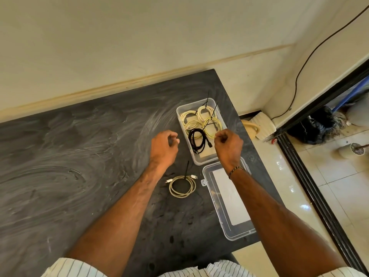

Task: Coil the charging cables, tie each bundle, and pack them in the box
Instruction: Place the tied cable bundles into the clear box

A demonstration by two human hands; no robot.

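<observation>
the left hand (164, 143) hovers over the dark bench (79, 156) just left of the box (199, 160), its fingers curled in toward the thumb; whether anything is pinched there cannot be told. the right hand (228, 145) is over the box's right edge, fingers curled tight, and it seems to pinch the rim of a pale coiled cable (213, 124), though the contact is too small to be sure. a thin bracelet (236, 169) circles the right wrist.

the clear plastic box sits open on the bench and holds several pale coiled cables, each bound with a black tie (206, 100) whose tail sticks up, and one black coiled cable (197, 139) nearest the person. just below the left wrist, a further pale coil (182, 185) lies on the bench outside the box, tied, with its white plugs showing at the top. the box's clear lid (227, 200) lies flat on the bench beside that coil, under the right forearm and close to the bench's right edge.

striped sleeves (75, 268) show at the bottom. a tiled floor (329, 186) lies to the right of the bench.
</observation>
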